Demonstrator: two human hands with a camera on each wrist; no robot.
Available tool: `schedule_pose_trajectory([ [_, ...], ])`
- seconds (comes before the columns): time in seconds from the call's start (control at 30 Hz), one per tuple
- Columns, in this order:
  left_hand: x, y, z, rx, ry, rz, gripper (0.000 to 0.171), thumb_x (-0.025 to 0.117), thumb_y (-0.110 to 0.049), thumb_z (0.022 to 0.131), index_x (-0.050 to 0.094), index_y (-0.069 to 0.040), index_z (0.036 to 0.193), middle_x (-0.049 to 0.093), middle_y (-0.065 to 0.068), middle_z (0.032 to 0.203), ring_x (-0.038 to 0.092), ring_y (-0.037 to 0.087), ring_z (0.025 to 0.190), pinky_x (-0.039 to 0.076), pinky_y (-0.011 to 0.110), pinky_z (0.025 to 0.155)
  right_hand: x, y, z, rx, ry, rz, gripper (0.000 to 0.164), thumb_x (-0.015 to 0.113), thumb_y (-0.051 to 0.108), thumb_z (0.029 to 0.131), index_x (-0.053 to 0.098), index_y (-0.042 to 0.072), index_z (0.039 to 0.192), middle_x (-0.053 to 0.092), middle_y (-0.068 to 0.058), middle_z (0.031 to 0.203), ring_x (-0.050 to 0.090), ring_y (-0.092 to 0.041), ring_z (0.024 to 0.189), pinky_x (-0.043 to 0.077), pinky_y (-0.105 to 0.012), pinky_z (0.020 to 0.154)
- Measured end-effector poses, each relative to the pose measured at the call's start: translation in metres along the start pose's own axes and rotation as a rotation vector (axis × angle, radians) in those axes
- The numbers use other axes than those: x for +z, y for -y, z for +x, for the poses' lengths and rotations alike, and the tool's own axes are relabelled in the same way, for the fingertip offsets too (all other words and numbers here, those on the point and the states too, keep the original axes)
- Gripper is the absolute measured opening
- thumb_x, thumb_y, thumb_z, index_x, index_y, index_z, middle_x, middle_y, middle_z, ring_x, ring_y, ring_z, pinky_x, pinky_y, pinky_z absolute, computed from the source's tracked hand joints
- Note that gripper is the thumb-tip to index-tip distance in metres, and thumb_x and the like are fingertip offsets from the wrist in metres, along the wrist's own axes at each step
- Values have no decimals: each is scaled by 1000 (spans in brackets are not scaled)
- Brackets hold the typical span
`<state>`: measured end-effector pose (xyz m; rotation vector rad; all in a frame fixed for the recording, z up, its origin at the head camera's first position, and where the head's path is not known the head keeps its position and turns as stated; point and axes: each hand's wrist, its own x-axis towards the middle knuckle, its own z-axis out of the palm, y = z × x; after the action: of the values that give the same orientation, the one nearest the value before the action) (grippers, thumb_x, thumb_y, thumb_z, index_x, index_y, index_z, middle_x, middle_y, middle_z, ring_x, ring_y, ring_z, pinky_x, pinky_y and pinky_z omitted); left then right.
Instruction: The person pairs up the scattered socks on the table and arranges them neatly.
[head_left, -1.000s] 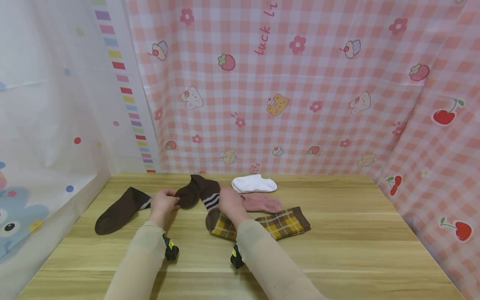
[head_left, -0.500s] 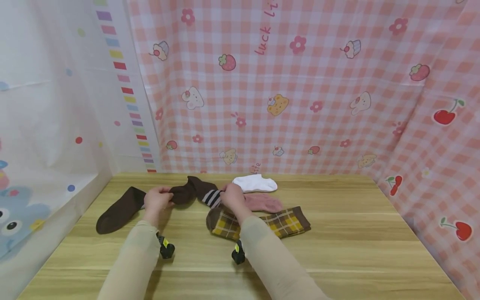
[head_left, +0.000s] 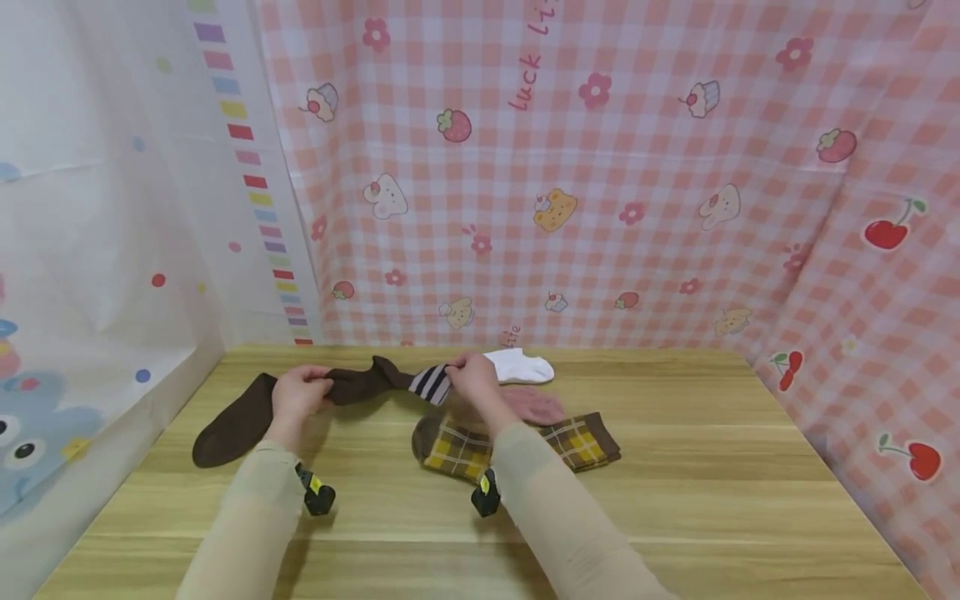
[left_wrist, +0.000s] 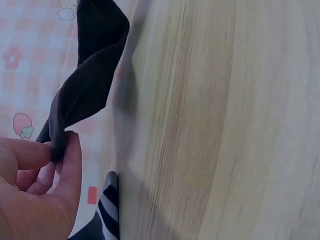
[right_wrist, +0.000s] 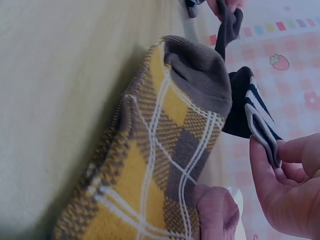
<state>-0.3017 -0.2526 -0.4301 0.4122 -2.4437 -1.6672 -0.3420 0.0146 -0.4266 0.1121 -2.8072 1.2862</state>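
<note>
A dark brown sock point(head_left: 360, 385) with grey stripes at its cuff stretches between both hands, twisted along its middle. My left hand point(head_left: 297, 400) pinches its toe end between thumb and fingers. The striped cuff point(right_wrist: 261, 117) is pinched by my right hand point(head_left: 472, 379). In the left wrist view, the sock point(left_wrist: 92, 70) hangs in a twist from the fingertips. Another dark brown sock point(head_left: 236, 423) lies on the table to the left, its striped cuff point(left_wrist: 110, 205) showing in the left wrist view and hidden behind the left hand in the head view.
A yellow and brown plaid sock point(head_left: 457, 448) lies under the right forearm. Behind it are a pink sock point(head_left: 534, 406) and a white sock point(head_left: 521, 367). The wooden table point(head_left: 712, 483) meets a pink checked cloth point(head_left: 637, 150) at the back.
My left hand has moved left with the sock's toe, and the right hand slightly up and right. The sock between them has been drawn straighter, its striped cuff moving off the plaid sock.
</note>
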Motion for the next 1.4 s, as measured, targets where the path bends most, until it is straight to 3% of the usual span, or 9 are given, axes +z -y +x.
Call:
schedule_pose_trajectory([
  [0.37, -5, -1, -2, -9, 2, -13, 27, 59, 0, 95, 60, 10, 120, 62, 16, 99, 61, 8, 69, 58, 30, 69, -11, -3, -1, 56, 21, 190, 14, 65, 13, 96, 70, -1, 99, 69, -13, 95, 70, -27, 81, 55, -33, 78],
  [0.7, -10, -3, -5, 13, -3, -29, 29, 58, -1, 97, 59, 11, 123, 62, 14, 98, 60, 8, 69, 58, 36, 72, -23, -4, -1, 64, 15, 236, 19, 65, 15, 96, 70, -1, 104, 69, -13, 97, 68, -25, 85, 54, -34, 84],
  [0.9, -13, -2, -3, 24, -28, -51, 28, 60, -1, 95, 60, 12, 121, 61, 7, 91, 57, 7, 67, 56, 30, 65, -35, -3, -1, 44, 47, 352, 19, 62, 10, 98, 69, -5, 107, 68, -17, 100, 70, -27, 80, 58, -31, 72],
  [1.07, -17, -2, -3, 45, -53, -70, 27, 61, 1, 94, 61, 13, 118, 61, 0, 83, 56, 4, 63, 54, 24, 58, -47, -4, 0, 51, 73, 365, 23, 60, 14, 100, 68, -4, 111, 68, -16, 105, 69, -25, 80, 58, -33, 76],
  [1.23, -21, -6, -5, 78, -61, -100, 26, 60, 1, 95, 61, 13, 118, 61, 2, 85, 58, 2, 66, 55, 23, 63, -60, -6, 0, 63, 92, 408, 24, 59, 15, 101, 65, -3, 115, 66, -21, 113, 68, -26, 88, 57, -31, 78],
  [1.4, -22, -10, -6, 76, -62, -140, 26, 58, 1, 96, 60, 12, 120, 60, -1, 86, 58, 2, 71, 55, 21, 67, -68, -8, 1, 66, 107, 544, 22, 58, 9, 100, 61, -8, 115, 63, -26, 115, 66, -25, 88, 57, -29, 78],
])
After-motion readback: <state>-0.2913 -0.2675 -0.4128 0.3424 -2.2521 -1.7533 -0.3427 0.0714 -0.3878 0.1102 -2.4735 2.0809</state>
